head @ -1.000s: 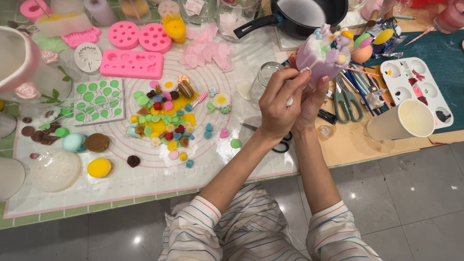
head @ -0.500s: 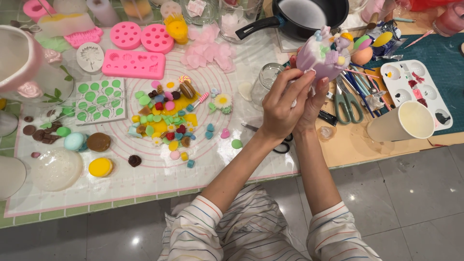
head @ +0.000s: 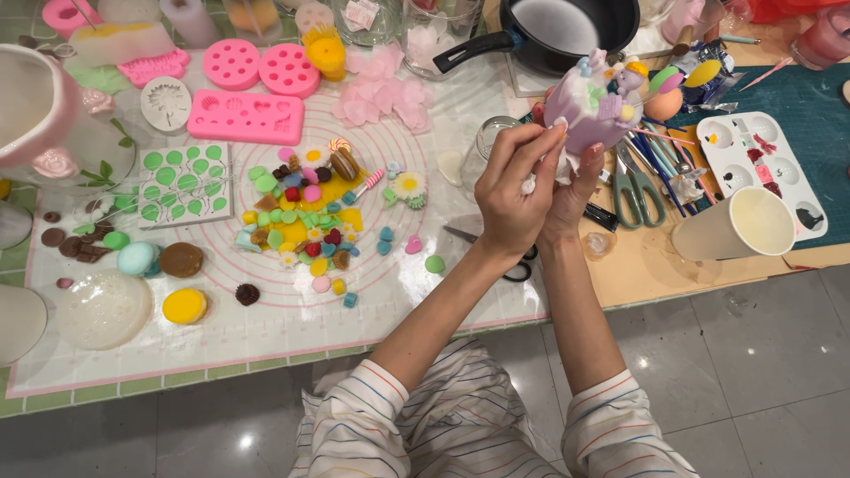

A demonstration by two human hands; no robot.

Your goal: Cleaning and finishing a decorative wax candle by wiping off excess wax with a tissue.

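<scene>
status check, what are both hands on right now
Left hand pinching the side of the pastel decorated candle. Right hand gripping it from below. Held above the table edge; scissors and paper cup close by.

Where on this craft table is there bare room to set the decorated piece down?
Free patches: the white mat along its near edge, between the yellow disc and the black scissors; and the tan board between the green scissors and the paper cup. The mat's centre is crowded with small candy pieces; the far edge with pink moulds.
</scene>
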